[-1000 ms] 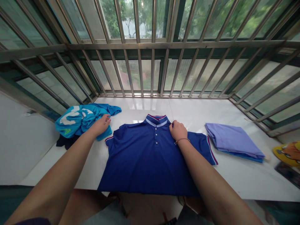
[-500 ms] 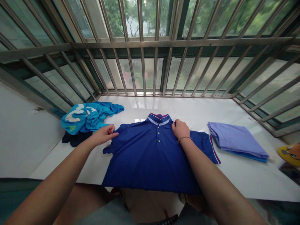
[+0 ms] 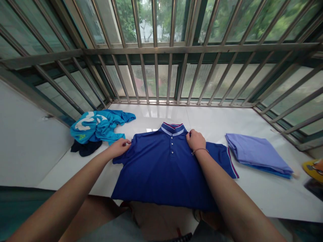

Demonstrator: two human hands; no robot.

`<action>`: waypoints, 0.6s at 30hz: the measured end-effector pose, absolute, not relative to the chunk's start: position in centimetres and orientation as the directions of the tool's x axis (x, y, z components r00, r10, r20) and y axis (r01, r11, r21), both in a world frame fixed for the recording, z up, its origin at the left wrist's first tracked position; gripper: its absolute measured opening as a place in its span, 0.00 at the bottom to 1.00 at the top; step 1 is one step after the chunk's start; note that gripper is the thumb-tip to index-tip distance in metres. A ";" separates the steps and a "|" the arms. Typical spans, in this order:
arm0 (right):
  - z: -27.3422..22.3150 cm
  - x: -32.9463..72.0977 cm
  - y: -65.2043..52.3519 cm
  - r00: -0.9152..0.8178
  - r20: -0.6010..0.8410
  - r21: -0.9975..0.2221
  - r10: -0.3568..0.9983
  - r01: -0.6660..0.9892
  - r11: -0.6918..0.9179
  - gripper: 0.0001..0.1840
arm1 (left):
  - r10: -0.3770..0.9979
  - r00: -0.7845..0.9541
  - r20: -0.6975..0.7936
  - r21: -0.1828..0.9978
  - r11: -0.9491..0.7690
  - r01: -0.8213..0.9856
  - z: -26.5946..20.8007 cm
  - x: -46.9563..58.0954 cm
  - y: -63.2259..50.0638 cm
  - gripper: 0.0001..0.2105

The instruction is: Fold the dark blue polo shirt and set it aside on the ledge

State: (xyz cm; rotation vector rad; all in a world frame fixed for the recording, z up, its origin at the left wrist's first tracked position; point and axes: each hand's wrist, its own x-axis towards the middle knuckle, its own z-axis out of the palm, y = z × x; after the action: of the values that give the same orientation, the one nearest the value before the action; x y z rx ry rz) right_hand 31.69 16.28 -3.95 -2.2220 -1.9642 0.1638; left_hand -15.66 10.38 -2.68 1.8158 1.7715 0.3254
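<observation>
A glossy white desk (image 3: 252, 191) carries a knit navy polo shirt (image 3: 161, 171), spread flat at its near edge. Its left shoulder is pinched by the left hand (image 3: 120, 148); fabric beside the collar is gripped by the right hand (image 3: 195, 140).

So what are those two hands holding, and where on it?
The dark blue polo shirt: the left hand grips its shoulder by the sleeve, the right hand grips the other shoulder beside the collar.

The yellow object (image 3: 313, 168) is cut off by the right picture edge. The dark garment (image 3: 85, 148) lies mostly hidden under the turquoise shirt (image 3: 98, 127). The right forearm covers part of the blue polo shirt (image 3: 156, 171); its hem hangs past the ledge (image 3: 264, 195).
</observation>
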 end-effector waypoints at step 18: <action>-4.2 31.8 16.4 0.131 0.020 -0.200 0.991 0.972 -0.124 0.20 | 0.993 0.063 -0.096 0.561 0.002 0.828 -4.1 -11.9 5.6 0.09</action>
State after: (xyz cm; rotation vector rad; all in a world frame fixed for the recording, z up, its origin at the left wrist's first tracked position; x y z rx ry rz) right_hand 31.76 16.44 -4.16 -2.2323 -1.9613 0.1753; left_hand -11.89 5.59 -4.12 1.8716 1.8102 0.4589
